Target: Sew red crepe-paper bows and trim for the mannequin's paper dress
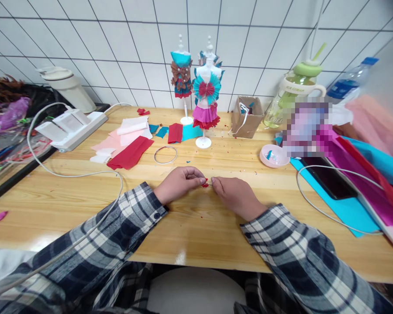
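Note:
Over the middle of the table, my left hand [180, 184] is closed in a pinch on a small piece of red crepe paper [205, 184]. My right hand [237, 195] is closed as well, its thumb and finger meeting at the right side of the same red piece. Something thin and pale seems to run from the red piece into the right fingertips, too small to name. Beyond the hands stands a miniature dress form [208, 93] in a pink and red paper skirt with a turquoise and red bow. Another dress form [181, 72], in turquoise and brown, is behind it.
Red crepe paper [130, 152] and pale pink sheets [113, 140] lie left of a wire ring [165, 155]. A pink bowl [275, 156], a cardboard box [247, 117] and a phone [329, 178] are to the right. A white cable [81, 175] crosses my left sleeve.

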The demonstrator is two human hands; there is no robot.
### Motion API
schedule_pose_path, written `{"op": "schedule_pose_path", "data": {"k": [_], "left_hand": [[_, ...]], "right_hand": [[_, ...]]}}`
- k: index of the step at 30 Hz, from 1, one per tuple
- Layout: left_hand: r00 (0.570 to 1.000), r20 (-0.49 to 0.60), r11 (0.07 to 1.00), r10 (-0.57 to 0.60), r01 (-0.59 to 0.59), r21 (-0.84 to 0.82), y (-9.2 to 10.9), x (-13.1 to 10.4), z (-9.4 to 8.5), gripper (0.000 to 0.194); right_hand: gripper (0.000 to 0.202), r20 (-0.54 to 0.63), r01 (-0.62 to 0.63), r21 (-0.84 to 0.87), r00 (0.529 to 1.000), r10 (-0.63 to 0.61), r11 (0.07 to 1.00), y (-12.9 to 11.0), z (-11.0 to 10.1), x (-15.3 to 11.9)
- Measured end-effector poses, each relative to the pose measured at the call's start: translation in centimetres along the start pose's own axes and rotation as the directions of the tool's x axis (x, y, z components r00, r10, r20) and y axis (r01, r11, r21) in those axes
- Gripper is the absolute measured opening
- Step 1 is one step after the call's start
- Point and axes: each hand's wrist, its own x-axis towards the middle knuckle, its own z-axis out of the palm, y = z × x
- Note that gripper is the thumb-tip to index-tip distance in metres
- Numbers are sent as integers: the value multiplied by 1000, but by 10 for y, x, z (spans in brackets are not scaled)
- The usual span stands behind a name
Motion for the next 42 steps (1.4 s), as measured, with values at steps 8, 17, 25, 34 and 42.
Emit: {"op": "schedule_pose_path", "data": {"k": [8, 17, 25, 34, 42], "left_hand": [[999, -32, 999, 6, -7, -33, 1, -1, -1, 25], [998, -53, 995, -19, 13, -101, -1, -1, -4, 28], [997, -73, 987, -33, 21, -161, -4, 1, -5, 32], [997, -33, 993, -66, 63, -95, 3, -3, -5, 49], [995, 82, 995, -61, 66, -69, 2, -3, -9, 43]], "right_hand": [[45, -9, 28, 127, 1000, -27, 991, -1, 1, -1], [42, -37, 31, 174, 999, -25, 984, -1, 7, 3], [45, -151, -7, 398, 986, 73, 917, 12, 5, 6], [35, -76, 111, 805, 994, -84, 582, 12, 6, 10], [17, -86, 140, 792, 989, -117, 594, 9, 9, 11]]}}
